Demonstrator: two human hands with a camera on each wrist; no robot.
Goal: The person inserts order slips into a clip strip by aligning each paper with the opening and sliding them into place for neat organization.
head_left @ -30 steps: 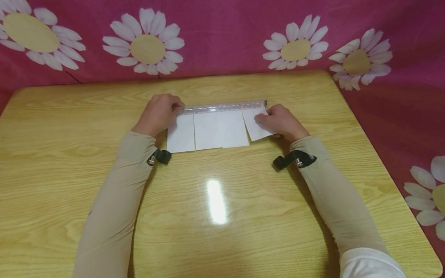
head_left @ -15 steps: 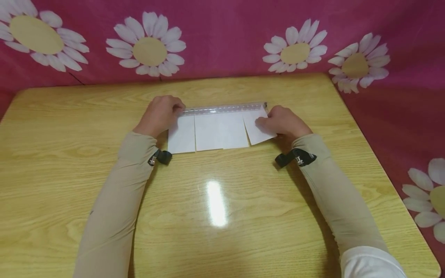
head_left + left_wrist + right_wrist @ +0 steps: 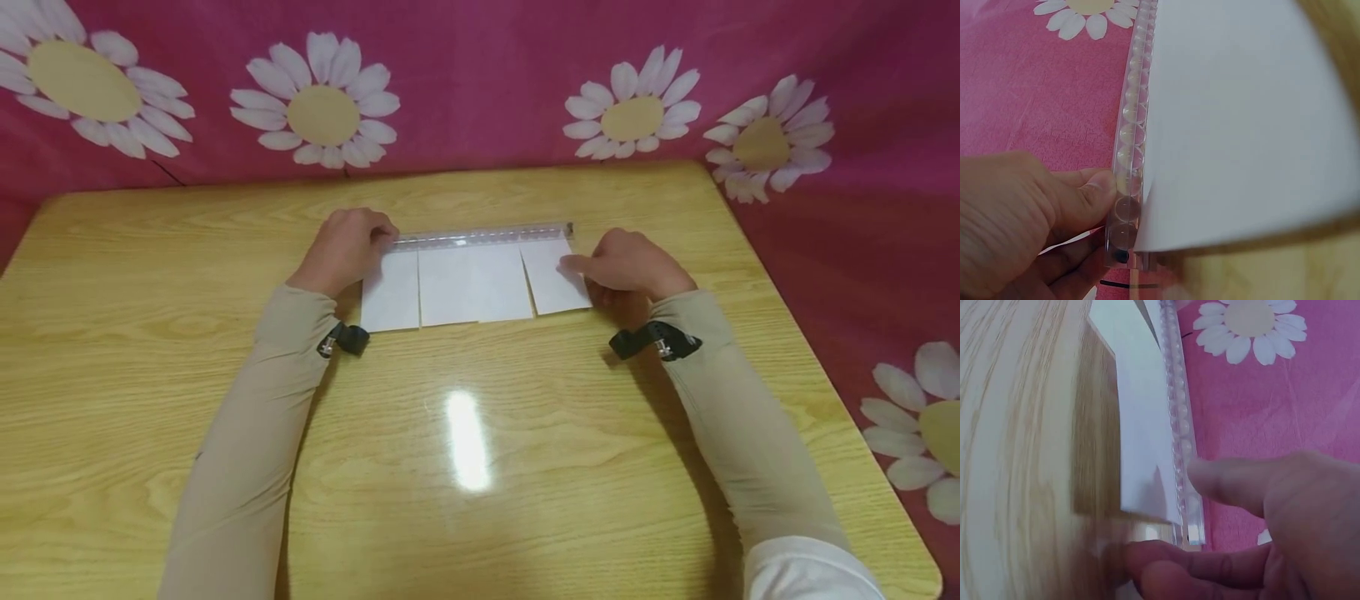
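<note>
A clear plastic strip with a row of round shapes runs left to right, with white paper pieces hanging along its near side. Narrow slits part the paper; the rightmost flap slants slightly outward. My left hand pinches the strip's left end between thumb and fingers, as the left wrist view shows close up. At the other end my right hand has its thumb and fingers spread apart, the thumb tip overlapping the flap's edge in the head view. In the right wrist view its loosely bent fingers lie past the strip's end.
The wooden table carries a bright light reflection nearer the body. Behind and to the right hangs a pink cloth with large white daisies. Black straps circle both sleeved wrists.
My right hand has loosened from the rightmost flap and drawn off to the right. That flap now hangs straighter. The left hand keeps its grip on the strip.
</note>
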